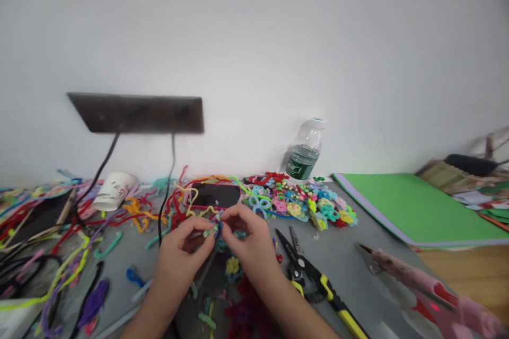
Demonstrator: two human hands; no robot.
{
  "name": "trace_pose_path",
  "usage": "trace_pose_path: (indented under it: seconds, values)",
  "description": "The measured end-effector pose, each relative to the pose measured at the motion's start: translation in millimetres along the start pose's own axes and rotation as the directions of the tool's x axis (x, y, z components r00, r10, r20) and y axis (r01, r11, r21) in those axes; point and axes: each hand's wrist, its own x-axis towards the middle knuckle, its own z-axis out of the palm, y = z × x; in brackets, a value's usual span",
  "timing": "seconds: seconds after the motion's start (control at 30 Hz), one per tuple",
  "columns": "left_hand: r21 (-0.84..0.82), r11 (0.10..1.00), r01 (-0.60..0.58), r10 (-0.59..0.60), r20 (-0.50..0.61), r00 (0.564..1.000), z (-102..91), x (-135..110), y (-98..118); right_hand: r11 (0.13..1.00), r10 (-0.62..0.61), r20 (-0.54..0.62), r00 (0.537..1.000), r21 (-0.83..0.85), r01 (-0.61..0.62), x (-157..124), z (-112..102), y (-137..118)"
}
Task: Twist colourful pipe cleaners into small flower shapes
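Note:
My left hand (183, 248) and my right hand (246, 237) meet over the middle of a grey table (342, 254). Both pinch a small piece of twisted pipe cleaner (215, 230), teal and blue, between thumb and fingertips. Just behind the hands lies a dark phone (215, 195) with a pink edge. Under the hands lie small pipe-cleaner shapes, one of them a yellow flower (233, 265).
A heap of finished pipe-cleaner flowers (306, 202) lies behind right, by a tipped plastic bottle (305, 151). Yellow-handled pliers (318, 279) lie right of my hands, a pink glue gun (429, 286) further right. Loose pipe cleaners (63, 270) and a paper cup (114, 189) fill the left. Green foam sheets (409, 206) lie right.

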Motion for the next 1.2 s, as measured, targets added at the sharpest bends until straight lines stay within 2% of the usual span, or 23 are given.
trace_pose_path:
  seconds: [0.2,0.3,0.67,0.97,1.2]
  values:
    - [-0.01,0.998,0.066,-0.066,0.017,0.998,2.4,-1,0,0.985,-0.117,0.042,0.992,-0.124,0.121,1,-2,-6]
    - [-0.03,0.997,0.074,-0.074,0.012,0.997,2.1,-1,-1,0.98,-0.135,0.048,0.99,-0.14,0.141,1,-2,-8]
    - [0.017,0.999,0.029,-0.03,0.028,0.999,-0.8,0,3,0.988,-0.103,0.031,0.994,-0.116,0.106,1,-3,-4]
    - [0.093,0.996,-0.002,-0.003,0.059,0.998,-1.5,-2,-6,0.983,-0.106,0.037,0.994,-0.147,0.11,1,-4,-5]
    - [0.177,0.982,-0.064,0.049,0.087,0.995,-2.1,-2,-3,0.995,-0.013,0.028,1.0,-0.096,0.016,2,-4,0]
